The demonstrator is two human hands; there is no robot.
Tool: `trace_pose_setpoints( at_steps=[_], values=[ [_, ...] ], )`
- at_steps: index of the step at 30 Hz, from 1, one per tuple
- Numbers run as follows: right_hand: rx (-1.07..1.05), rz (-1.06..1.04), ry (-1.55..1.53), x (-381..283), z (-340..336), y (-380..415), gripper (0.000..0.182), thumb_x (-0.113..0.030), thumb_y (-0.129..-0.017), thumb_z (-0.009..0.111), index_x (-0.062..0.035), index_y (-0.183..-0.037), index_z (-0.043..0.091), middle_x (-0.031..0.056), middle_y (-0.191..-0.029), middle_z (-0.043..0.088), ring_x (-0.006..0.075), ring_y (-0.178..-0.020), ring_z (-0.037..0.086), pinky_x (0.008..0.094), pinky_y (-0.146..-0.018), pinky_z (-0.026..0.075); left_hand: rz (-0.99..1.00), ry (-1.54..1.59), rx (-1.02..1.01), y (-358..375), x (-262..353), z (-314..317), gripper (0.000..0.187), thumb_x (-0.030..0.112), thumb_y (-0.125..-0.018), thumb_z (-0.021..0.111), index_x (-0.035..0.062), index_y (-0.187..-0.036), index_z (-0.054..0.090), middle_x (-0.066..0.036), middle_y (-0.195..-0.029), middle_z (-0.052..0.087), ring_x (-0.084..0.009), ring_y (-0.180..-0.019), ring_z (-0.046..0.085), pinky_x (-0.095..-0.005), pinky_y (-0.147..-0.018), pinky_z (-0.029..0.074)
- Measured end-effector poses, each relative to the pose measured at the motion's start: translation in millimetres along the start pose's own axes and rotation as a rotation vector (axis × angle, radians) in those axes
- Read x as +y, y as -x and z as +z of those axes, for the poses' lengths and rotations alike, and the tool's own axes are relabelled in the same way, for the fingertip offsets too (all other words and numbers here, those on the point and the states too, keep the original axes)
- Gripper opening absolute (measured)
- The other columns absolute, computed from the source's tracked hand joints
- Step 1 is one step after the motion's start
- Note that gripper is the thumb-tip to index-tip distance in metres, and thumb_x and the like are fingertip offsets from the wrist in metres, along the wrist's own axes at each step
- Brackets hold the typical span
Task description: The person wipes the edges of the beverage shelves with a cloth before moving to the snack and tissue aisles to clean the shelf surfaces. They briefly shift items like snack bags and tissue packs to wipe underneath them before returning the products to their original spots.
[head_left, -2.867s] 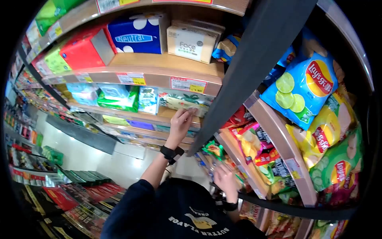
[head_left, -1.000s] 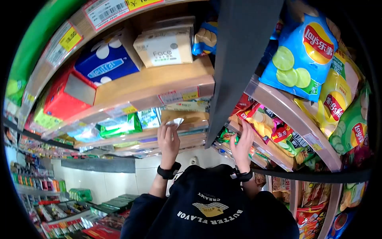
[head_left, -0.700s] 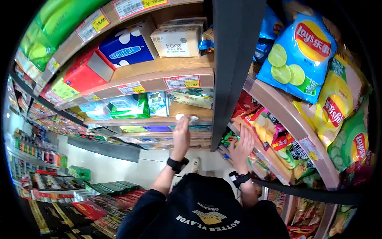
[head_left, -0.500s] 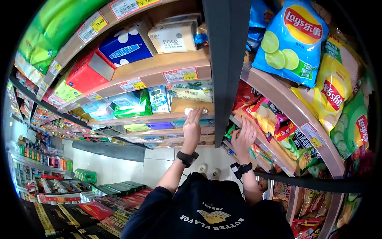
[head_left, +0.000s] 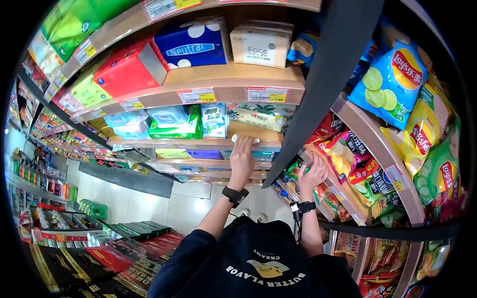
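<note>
The left hand (head_left: 242, 161) is reaching up to a wooden shelf (head_left: 267, 135), its fingers lying close together on a small white item (head_left: 253, 140) at the shelf's front edge. The white item is showing on both sides of the fingertips; whether the thumb is pinching it, the view is not letting one tell. Behind it, a floral-printed pack (head_left: 258, 117) is standing on the same shelf, with a blue-and-white pack (head_left: 214, 119) and a green pack (head_left: 175, 130) sitting farther left. The right hand (head_left: 313, 175) is hovering apart from the left one, in front of the snack shelves, its thumb standing away from its loosely curved fingers in a fairly wide pose, with nothing showing in its grasp. A dark post (head_left: 330, 74) is rising between the two sets of shelves. On the upper shelf (head_left: 198, 75), a red box (head_left: 124, 69), a blue "Neutral" pack (head_left: 191, 44) and a beige "Face" pack (head_left: 261, 46) are standing in a row. To the right, blue (head_left: 389, 84), yellow and green Lay's bags are leaning close together. Both wrists are wearing dark bands.
</note>
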State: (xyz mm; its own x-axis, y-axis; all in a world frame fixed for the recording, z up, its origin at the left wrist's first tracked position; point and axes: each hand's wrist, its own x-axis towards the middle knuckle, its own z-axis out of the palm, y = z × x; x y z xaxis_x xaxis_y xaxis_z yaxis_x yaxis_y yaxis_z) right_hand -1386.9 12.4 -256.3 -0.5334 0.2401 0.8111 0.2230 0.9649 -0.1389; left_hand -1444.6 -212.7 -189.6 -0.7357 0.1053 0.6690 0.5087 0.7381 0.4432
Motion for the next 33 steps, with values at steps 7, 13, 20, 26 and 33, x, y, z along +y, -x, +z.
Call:
trace_pose_setpoints(
  at_steps=[7,13,20,26,33],
  values=[
    [0.013,0.010,0.011,-1.5,2.0,0.0,0.050,-0.017,-0.075,0.059,-0.0120,-0.125,0.054,0.0063,-0.118,0.055,0.0220,-0.112,0.049,0.0376,-0.099,0.030,-0.016,-0.011,0.021,-0.8,-19.2,-18.1,0.039,-0.010,-0.068,0.050,-0.0027,-0.105,0.061,-0.019,-0.106,0.062,-0.0355,-0.106,0.058,-0.0439,-0.098,0.044],
    [-0.017,0.015,0.013,-0.3,2.4,3.2,0.053,-0.019,-0.075,0.061,-0.0116,-0.126,0.053,0.0061,-0.121,0.052,0.0223,-0.115,0.047,0.0389,-0.100,0.028,0.025,0.047,0.013,-3.5,-9.9,-6.8,0.036,-0.010,-0.071,0.050,-0.0004,-0.104,0.060,-0.019,-0.104,0.062,-0.0382,-0.103,0.057,-0.0440,-0.092,0.046],
    [0.017,0.026,0.031,-0.9,5.2,3.8,0.051,-0.020,-0.073,0.062,-0.0154,-0.124,0.056,0.0038,-0.119,0.053,0.0198,-0.114,0.048,0.0372,-0.099,0.029,0.124,0.050,-0.047,-4.7,20.4,29.1,0.034,-0.005,-0.070,0.051,-0.0033,-0.103,0.061,-0.019,-0.105,0.063,-0.0348,-0.101,0.060,-0.0427,-0.094,0.046],
    [0.053,0.017,0.079,0.5,12.0,5.4,0.048,-0.023,-0.074,0.062,-0.0167,-0.121,0.058,0.0017,-0.116,0.055,0.0179,-0.113,0.048,0.0358,-0.099,0.028,0.150,0.087,-0.064,-8.4,44.5,48.1,0.032,-0.004,-0.073,0.053,-0.0033,-0.104,0.061,-0.018,-0.106,0.063,-0.0342,-0.101,0.060,-0.0419,-0.094,0.047],
    [0.063,0.015,0.087,1.5,14.1,6.9,0.049,-0.023,-0.073,0.062,-0.0168,-0.121,0.058,0.0016,-0.116,0.055,0.0182,-0.113,0.048,0.0359,-0.098,0.029,0.139,0.045,-0.053,-3.7,31.6,35.2,0.025,0.000,-0.078,0.055,-0.0031,-0.102,0.063,-0.017,-0.107,0.065,-0.0329,-0.103,0.061,-0.0407,-0.095,0.047]
  ],
)
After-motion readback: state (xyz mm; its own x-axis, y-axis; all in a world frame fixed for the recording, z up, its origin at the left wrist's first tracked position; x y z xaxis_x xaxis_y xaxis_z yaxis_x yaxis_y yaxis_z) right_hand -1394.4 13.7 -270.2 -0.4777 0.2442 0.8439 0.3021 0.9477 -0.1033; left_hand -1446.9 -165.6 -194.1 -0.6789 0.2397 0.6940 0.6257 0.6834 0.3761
